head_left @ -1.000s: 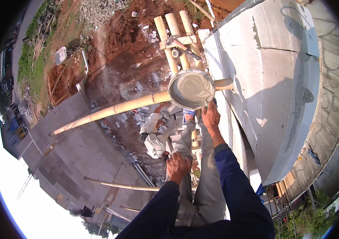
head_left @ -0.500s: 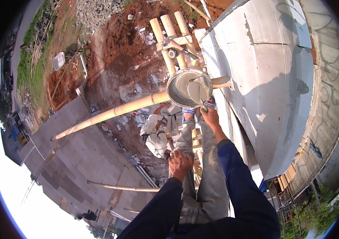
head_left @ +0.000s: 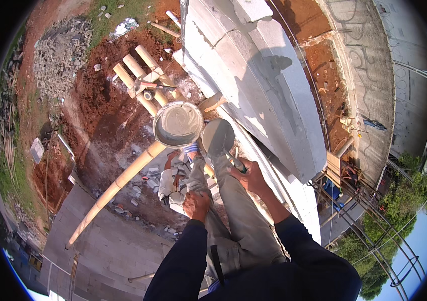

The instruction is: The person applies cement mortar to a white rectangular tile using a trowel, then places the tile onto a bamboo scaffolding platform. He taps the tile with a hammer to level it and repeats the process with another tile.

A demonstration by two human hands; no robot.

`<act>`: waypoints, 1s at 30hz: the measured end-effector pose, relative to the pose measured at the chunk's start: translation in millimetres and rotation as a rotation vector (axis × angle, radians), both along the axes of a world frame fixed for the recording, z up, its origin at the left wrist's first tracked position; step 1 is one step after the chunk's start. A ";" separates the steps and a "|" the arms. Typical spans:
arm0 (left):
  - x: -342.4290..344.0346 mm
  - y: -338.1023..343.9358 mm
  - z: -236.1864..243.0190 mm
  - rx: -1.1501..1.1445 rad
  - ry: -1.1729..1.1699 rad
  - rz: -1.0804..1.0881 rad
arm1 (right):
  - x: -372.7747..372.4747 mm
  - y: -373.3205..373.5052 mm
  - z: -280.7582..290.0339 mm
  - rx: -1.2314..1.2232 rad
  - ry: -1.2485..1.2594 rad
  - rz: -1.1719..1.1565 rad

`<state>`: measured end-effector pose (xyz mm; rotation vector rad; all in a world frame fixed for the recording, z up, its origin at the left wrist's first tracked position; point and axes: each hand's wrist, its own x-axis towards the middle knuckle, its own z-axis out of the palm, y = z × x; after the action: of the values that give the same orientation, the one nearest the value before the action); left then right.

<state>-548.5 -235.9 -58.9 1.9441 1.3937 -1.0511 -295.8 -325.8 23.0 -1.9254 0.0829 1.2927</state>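
Observation:
My right hand (head_left: 252, 176) is closed around the dark handle of a trowel (head_left: 218, 136). Grey mortar covers the trowel's broad, rounded blade, which is just right of a round bucket (head_left: 178, 123) with wet mortar inside. My left hand (head_left: 196, 205) rests on my left leg with its fingers curled; whether anything is in them is hidden. Alongside my right arm runs a wall of pale grey blocks (head_left: 253, 75), with a smeared patch of mortar on it.
A bamboo pole (head_left: 115, 195) slants down left from the bucket. Short bamboo poles (head_left: 133, 66) beyond it carry a hammer (head_left: 148, 86) with a red-and-black handle and a small roll (head_left: 147, 95). Far below, a co-worker (head_left: 169, 190) in pale clothes bends among broken blocks on red soil.
My right hand has lifted the trowel out of the bucket and brought it to the right, mortar on its blade. My left hand stays on my leg. The whole view has turned.

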 end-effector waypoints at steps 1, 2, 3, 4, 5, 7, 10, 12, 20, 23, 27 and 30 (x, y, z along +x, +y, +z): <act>3.5 1.4 2.0 0.002 -0.011 -0.006 | 6.5 -10.5 23.1 -0.042 -0.117 0.028; 5.1 3.3 2.6 0.006 -0.019 -0.011 | 10.9 -23.2 40.8 -0.086 -0.228 0.056; 5.3 2.2 -1.9 -0.011 0.002 -0.022 | 10.0 -45.6 46.3 -0.136 -0.270 -0.019; 6.8 2.1 -0.7 0.014 -0.034 -0.038 | 12.1 -61.4 58.6 -0.149 -0.253 -0.107; 7.1 2.9 1.7 0.047 -0.065 -0.049 | 14.8 -70.2 73.4 -0.179 -0.296 -0.198; 10.3 2.4 4.9 0.082 -0.101 -0.070 | 18.3 -97.8 91.7 -0.191 -0.400 -0.320; 9.7 4.6 5.7 0.098 -0.101 -0.100 | 19.0 -145.9 95.3 -0.377 -0.575 -0.255; 6.4 4.6 2.1 0.099 -0.093 -0.098 | 14.6 -147.8 103.5 -0.540 -0.779 -0.207; 5.8 6.9 -6.4 0.025 -0.030 -0.104 | 47.6 -122.0 89.7 -0.477 -0.687 -0.174; 14.0 9.7 2.2 0.014 -0.017 -0.096 | 80.2 -62.8 98.5 -0.486 -0.644 -0.194; 12.6 10.0 2.2 0.002 -0.012 -0.082 | 104.6 -13.3 84.0 -0.387 -0.802 -0.103; 18.7 14.9 5.7 -0.070 0.029 -0.039 | 121.0 25.6 71.6 -0.295 -0.887 -0.059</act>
<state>-529.7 -221.0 -53.2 1.9207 1.3211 -1.1347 -174.8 -300.2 94.5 -2.5599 -0.1260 0.3075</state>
